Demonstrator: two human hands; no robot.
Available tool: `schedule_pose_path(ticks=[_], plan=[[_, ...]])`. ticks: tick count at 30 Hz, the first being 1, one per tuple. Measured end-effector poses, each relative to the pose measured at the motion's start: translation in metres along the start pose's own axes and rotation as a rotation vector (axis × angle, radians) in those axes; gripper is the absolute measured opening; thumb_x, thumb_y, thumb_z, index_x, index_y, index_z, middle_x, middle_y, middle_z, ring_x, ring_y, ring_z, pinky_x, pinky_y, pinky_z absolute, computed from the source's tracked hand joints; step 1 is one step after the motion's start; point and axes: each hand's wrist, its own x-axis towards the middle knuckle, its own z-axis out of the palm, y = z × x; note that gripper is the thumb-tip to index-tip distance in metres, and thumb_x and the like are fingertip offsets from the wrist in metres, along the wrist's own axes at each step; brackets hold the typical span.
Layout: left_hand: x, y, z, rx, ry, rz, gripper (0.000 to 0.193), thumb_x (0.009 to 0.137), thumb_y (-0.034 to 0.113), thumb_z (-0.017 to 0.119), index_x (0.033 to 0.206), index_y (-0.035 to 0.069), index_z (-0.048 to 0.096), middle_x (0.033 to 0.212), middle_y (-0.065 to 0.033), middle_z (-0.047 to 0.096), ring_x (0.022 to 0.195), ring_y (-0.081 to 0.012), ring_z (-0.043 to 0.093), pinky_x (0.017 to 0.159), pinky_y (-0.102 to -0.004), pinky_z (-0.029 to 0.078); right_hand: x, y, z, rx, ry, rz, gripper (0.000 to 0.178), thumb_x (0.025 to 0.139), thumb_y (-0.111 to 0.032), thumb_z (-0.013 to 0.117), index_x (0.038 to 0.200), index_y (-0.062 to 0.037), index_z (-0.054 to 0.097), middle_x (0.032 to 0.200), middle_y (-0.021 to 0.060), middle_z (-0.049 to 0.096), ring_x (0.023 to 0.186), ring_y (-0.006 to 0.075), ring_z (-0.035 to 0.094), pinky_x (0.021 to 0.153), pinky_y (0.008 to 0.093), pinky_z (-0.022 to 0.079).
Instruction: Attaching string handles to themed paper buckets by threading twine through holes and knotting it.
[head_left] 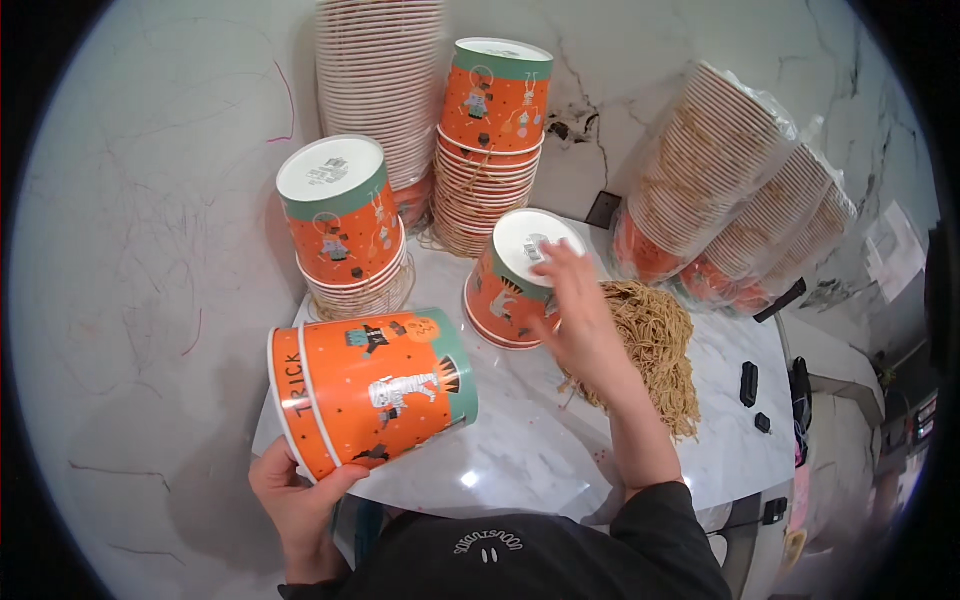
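My left hand grips the rim of an orange paper bucket with a green band and cartoon figures. Two rims show at its open end, so a second bucket is nested with it; the pair lies tilted sideways above the table's front left. My right hand is raised with its fingers apart, in front of the side of an upside-down bucket with a white base, hiding part of it. Whether the fingers touch that bucket I cannot tell. Beside this hand lies a tangled pile of tan cord, partly behind my forearm.
Upside-down bucket stacks with cords hanging about their rims stand at left and back. A tall stack of white rims rises behind. Plastic-wrapped stacks lean at back right. Small black objects lie on the marbled table.
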Motion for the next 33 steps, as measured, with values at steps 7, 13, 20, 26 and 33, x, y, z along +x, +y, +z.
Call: schedule_pose_path(ticks=[7, 13, 20, 26, 33], plan=[[0.006, 0.005, -0.001, 0.346, -0.187, 0.209, 0.030, 0.065, 0.010, 0.095, 0.077, 0.002, 0.069, 0.074, -0.0055, 0.073, 0.065, -0.0121, 0.066, 0.060, -0.0257, 0.047, -0.013, -0.075, 0.014, 0.406, -0.431, -0.239, 0.131, 0.063, -0.039, 0.093, 0.162, -0.0033, 0.014, 0.164, 0.0229, 0.022, 0.152, 0.0406, 0.024, 0.123, 0.0592, 0.020], [0.009, 0.000, -0.029, 0.236, 0.277, 0.344, 0.017, 0.073, 0.002, 0.084, 0.079, 0.001, 0.068, 0.072, -0.0098, 0.068, 0.065, -0.0179, 0.063, 0.061, -0.0270, 0.043, -0.021, -0.056, 0.047, 0.526, -0.451, -0.174, 0.133, 0.061, -0.039, 0.095, 0.160, -0.0022, 0.013, 0.159, 0.0234, 0.029, 0.149, 0.0405, 0.031, 0.120, 0.0619, 0.024], [0.008, 0.038, -0.041, 0.600, 0.370, 0.444, 0.013, 0.071, -0.005, 0.078, 0.079, 0.000, 0.069, 0.070, -0.0060, 0.059, 0.061, -0.0171, 0.051, 0.057, -0.0269, 0.034, -0.009, -0.022, 0.025, 0.292, -0.275, 0.034, 0.111, 0.067, -0.029, 0.092, 0.154, -0.0012, 0.030, 0.141, 0.0275, 0.044, 0.127, 0.0420, 0.048, 0.106, 0.0483, 0.042], [0.017, 0.060, -0.055, 1.052, -0.027, 0.571, 0.019, 0.061, 0.000, 0.081, 0.073, 0.003, 0.066, 0.063, -0.0068, 0.049, 0.057, -0.0241, 0.047, 0.053, -0.0365, 0.032, 0.016, 0.008, 0.019, -0.172, 0.219, 0.144, 0.093, 0.071, -0.037, 0.091, 0.150, -0.0114, 0.048, 0.146, 0.0273, 0.039, 0.126, 0.0495, 0.047, 0.102, 0.0493, 0.045], [0.057, 0.014, -0.019, 1.067, -0.210, 0.601, 0.022, 0.065, 0.010, 0.084, 0.079, 0.004, 0.067, 0.068, -0.0077, 0.055, 0.062, -0.0270, 0.054, 0.057, -0.0398, 0.041, 0.018, 0.045, 0.031, 0.228, 0.185, 0.368, 0.058, 0.071, -0.036, 0.092, 0.117, -0.0045, 0.074, 0.131, 0.0201, 0.057, 0.124, 0.0363, 0.056, 0.101, 0.0447, 0.049]])
